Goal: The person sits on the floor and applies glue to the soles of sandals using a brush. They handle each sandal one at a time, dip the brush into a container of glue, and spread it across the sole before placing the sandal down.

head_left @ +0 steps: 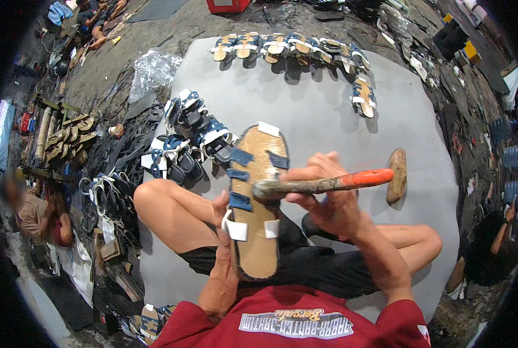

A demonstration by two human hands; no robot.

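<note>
My left hand holds a tan sandal sole upside down over my lap, gripping its left edge where blue and white strap ends are folded onto it. My right hand grips a hammer with an orange-ended handle, lying crosswise over the sole's middle, its metal head near the blue straps. I sit cross-legged on a grey mat.
A pile of blue-and-white strapped sandals lies left of the sole. A row of finished sandals lines the mat's far edge. A brown stone sits to the right. Other people sit at left and right.
</note>
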